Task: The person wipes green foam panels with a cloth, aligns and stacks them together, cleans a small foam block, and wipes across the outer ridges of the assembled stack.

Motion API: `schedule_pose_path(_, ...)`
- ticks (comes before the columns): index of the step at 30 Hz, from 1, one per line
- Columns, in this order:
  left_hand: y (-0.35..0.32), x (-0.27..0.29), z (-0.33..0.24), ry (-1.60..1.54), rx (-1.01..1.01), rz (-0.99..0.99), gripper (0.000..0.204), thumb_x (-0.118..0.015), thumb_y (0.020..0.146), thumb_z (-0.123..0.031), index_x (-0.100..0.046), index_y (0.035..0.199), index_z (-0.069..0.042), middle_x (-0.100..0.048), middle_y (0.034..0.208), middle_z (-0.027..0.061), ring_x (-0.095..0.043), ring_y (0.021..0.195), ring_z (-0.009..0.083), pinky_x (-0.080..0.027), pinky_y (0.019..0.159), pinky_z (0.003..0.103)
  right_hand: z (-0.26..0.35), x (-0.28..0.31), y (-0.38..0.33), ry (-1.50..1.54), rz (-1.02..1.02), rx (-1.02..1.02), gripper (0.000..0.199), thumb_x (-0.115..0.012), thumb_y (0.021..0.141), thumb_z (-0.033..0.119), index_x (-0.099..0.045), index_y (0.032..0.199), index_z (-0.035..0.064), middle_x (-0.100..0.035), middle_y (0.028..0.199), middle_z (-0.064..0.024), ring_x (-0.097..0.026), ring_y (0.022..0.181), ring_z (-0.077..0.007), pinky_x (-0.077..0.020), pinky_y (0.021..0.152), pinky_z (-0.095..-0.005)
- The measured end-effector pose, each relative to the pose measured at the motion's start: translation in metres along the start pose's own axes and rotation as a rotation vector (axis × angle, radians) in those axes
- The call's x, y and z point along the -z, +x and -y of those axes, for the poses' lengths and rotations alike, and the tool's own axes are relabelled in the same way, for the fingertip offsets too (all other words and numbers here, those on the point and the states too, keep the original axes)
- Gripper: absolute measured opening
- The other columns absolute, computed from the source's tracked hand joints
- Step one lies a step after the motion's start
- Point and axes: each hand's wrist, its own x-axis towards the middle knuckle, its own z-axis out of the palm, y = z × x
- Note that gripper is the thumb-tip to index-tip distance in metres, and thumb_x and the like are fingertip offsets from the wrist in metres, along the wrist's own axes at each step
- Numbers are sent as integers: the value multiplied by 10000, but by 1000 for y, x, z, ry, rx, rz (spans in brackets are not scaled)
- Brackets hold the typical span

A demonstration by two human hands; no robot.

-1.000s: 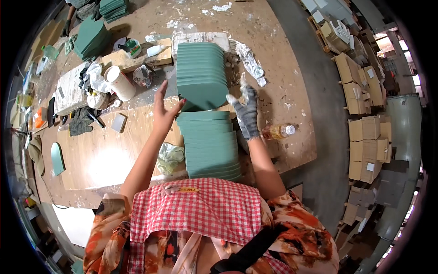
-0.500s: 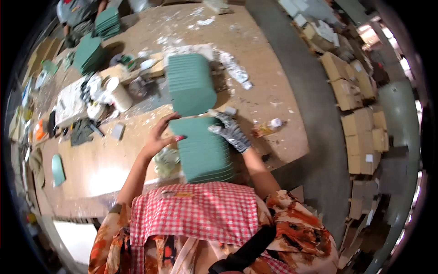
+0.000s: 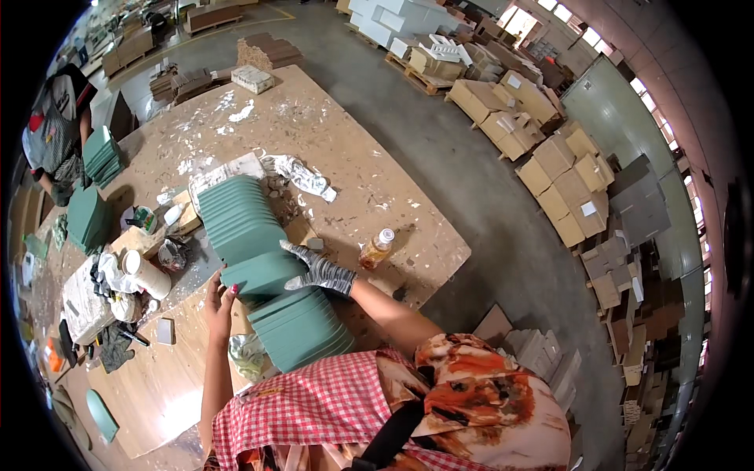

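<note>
Between two fanned stacks, a green panel (image 3: 261, 274) with a rounded end bridges the gap. My bare left hand (image 3: 219, 308) grips its left end, thumb on the near side. My right hand (image 3: 323, 272), in a grey-and-black striped glove, holds the rounded right end, thumb and fingers apart around it. The near stack of green panels (image 3: 302, 334) lies close to my checked apron. Beyond the held panel, the far stack of green panels (image 3: 239, 216) leans back in overlapping rows. The fingers' undersides are hidden.
A bottle of amber liquid (image 3: 377, 249) stands right of my glove. On the left are a white cup (image 3: 148, 275), a small grey block (image 3: 165, 331) and a loose green panel (image 3: 102, 415). Another person (image 3: 59, 133) stands at the far left beside green stacks (image 3: 88, 220). Cartons (image 3: 567, 198) line the right.
The head view has swung, showing more of the hall. Both hands have moved a green panel from the near stack toward the far one.
</note>
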Motion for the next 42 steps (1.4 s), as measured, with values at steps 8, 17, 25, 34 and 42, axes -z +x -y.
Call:
schedule_pose_path(8,-7,-4,8,409,-121,18,785,-777,745,-102,-355,1401,-16,-469,1345,133,-463,1214,250,-376,1015,370,-21,-5,13,-112,76,-172,1074,-824,664,430,-242,1476,37,-414,1427,-217,-424,1302,-303,-347,1081,-378)
schedule_pose_path(17,-3,-21,-24,195,-114,-115,615,-691,859,-162,-396,1375,-4,-523,1279,129,-522,1149,228,-436,954,347,42,12,2,179,-205,-10,738,-811,731,316,-493,1309,-14,-611,1170,-133,-548,1118,-206,-450,965,-363)
schedule_pose_path(25,2,-25,-117,127,316,-133,512,-451,980,-426,-502,1280,-15,-612,1003,130,-602,842,183,-504,698,317,41,21,20,318,-197,-182,439,-531,941,350,-604,1212,13,-646,1134,-57,-567,1044,-156,-438,937,-273)
schedule_pose_path(34,15,10,-31,96,943,70,593,-356,940,-546,-532,1024,14,-538,582,103,-512,439,177,-441,423,314,21,14,32,227,-5,-826,485,-541,852,526,-652,1050,97,-635,861,-45,-578,740,-121,-468,497,-313)
schedule_pose_path(42,42,21,-27,-31,1023,115,726,-261,957,-563,-502,1139,97,-651,717,222,-510,435,196,-472,431,301,-7,13,46,477,-171,-903,658,-462,903,610,-482,1303,88,-624,845,-141,-516,476,-141,-457,415,-291)
